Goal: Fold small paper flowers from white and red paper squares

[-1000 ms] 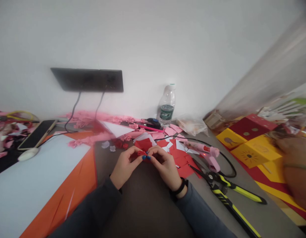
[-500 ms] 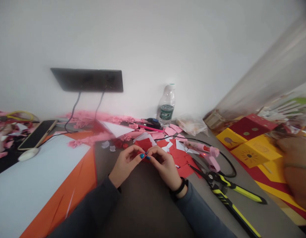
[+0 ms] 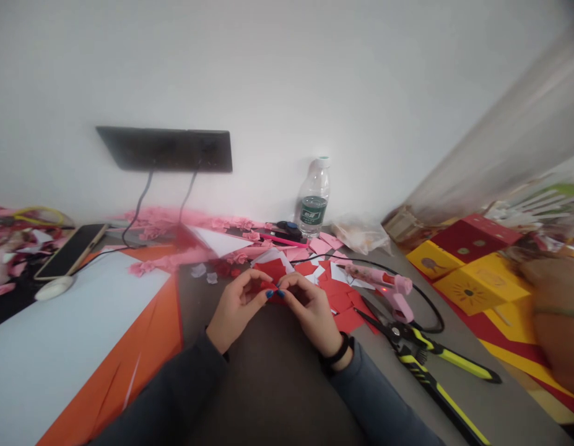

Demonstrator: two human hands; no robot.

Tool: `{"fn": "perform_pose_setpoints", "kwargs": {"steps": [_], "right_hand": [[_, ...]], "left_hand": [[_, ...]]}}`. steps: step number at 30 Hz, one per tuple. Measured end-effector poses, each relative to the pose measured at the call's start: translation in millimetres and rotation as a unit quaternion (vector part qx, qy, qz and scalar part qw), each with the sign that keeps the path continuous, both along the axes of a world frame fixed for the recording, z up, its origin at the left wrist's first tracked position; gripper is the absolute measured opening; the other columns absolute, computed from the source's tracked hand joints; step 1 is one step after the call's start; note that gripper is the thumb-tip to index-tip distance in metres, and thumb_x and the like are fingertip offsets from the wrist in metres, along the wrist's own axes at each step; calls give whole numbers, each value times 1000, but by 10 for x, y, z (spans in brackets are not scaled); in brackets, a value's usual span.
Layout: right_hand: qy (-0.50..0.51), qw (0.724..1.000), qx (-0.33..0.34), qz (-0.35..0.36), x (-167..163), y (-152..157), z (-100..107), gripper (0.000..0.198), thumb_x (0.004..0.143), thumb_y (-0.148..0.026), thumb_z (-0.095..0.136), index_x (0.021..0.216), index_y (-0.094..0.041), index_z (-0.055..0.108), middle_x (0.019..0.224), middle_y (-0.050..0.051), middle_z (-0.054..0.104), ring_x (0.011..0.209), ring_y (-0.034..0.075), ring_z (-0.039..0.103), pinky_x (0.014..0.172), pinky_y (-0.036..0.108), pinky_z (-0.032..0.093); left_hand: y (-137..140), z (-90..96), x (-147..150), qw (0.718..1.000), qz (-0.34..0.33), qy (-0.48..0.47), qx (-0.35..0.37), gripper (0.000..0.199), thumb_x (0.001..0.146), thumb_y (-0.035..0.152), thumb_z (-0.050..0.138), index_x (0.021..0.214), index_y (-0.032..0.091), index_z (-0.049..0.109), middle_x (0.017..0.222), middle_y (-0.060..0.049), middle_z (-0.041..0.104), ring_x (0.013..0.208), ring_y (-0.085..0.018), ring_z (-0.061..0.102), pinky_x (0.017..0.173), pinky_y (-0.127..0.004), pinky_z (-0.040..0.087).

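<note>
A small piece of red paper (image 3: 275, 289) is pinched between the fingertips of both hands, low over the grey table. My left hand (image 3: 235, 310) grips it from the left with thumb and index finger. On the other side my right hand (image 3: 311, 311) does the same, its thumb tip close to the left one. The fingers cover most of the paper, so its shape is hard to make out. Just behind the fingers lies another red paper sheet (image 3: 270, 267). Red paper squares (image 3: 337, 286) are scattered right of my right hand.
On the right lie a pink glue gun (image 3: 398, 297) with its red light lit and black-and-yellow shears (image 3: 419, 371). A water bottle (image 3: 313, 207) stands by the wall. Pink paper flowers (image 3: 161, 263), a phone (image 3: 73, 251), a mouse (image 3: 54, 288) and white sheets (image 3: 77, 334) are left. Yellow boxes (image 3: 482, 282) sit far right.
Both thumbs have shifted slightly at the red paper, and the fingertips sit a touch further right. The things on the table stay where they were.
</note>
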State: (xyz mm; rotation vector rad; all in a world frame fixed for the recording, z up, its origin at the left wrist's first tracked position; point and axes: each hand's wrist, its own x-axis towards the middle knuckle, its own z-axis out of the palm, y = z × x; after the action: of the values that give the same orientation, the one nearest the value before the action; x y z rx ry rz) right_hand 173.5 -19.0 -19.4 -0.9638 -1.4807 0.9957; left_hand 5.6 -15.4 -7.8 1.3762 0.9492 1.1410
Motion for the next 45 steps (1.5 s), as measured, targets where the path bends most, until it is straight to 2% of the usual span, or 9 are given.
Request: {"fn": "perform_pose_setpoints", "kwargs": {"steps": [5, 9, 17, 24, 29, 36, 45], "right_hand": [[9, 1000, -12, 12, -1, -6, -5, 19, 88, -38, 61, 87, -19, 62, 84, 4, 62, 77, 18, 59, 69, 29, 48], [-1, 1000, -20, 8, -10, -9, -4, 22, 86, -42, 63, 86, -20, 61, 79, 3, 61, 69, 16, 57, 62, 27, 47], [-8, 999, 2, -42, -5, -14, -9, 21, 87, -39, 63, 79, -20, 61, 75, 4, 61, 68, 17, 56, 61, 28, 45], [3, 1000, 6, -12, -5, -41, 31, 20, 88, -38, 62, 79, -19, 60, 77, 3, 60, 70, 17, 56, 63, 28, 45], [2, 1000, 9, -2, -10, -49, 43, 20, 88, -38, 62, 80, -20, 61, 78, 4, 61, 71, 17, 57, 64, 28, 47], [18, 1000, -8, -11, -14, -37, 17, 23, 87, -41, 62, 79, -20, 60, 77, 4, 59, 69, 17, 57, 62, 28, 47], [2, 999, 12, -30, 7, -35, -30, 14, 88, -32, 61, 80, -20, 60, 77, 3, 59, 70, 17, 55, 64, 28, 45]], "left_hand": [[15, -26, -1, 999, 30, -38, -14, 18, 77, 22, 70, 91, 17, 60, 87, -2, 63, 80, -14, 62, 69, -24, 53], [2, -20, 16, 999, 20, -37, -12, 19, 75, 21, 72, 90, 18, 60, 85, -1, 64, 82, -15, 63, 73, -26, 54], [20, 6, 22, 995, -9, -65, -76, 29, 77, 43, 72, 82, 14, 67, 81, -4, 66, 74, -15, 63, 71, -28, 57], [13, -25, 21, 984, -3, -136, -111, 23, 77, 36, 74, 83, 16, 66, 78, 0, 63, 69, -10, 59, 64, -21, 53], [1, 7, 36, 976, -1, -158, -147, 28, 71, 37, 79, 83, 16, 64, 75, 1, 62, 65, -10, 59, 60, -20, 52], [9, -21, 22, 988, 1, -109, -107, 22, 78, 35, 73, 86, 17, 66, 80, -1, 63, 67, -11, 59, 62, -23, 53], [-1, -4, 24, 995, -9, -65, -75, 21, 79, 36, 70, 81, 15, 69, 78, -2, 65, 68, -12, 60, 61, -23, 54]]}}
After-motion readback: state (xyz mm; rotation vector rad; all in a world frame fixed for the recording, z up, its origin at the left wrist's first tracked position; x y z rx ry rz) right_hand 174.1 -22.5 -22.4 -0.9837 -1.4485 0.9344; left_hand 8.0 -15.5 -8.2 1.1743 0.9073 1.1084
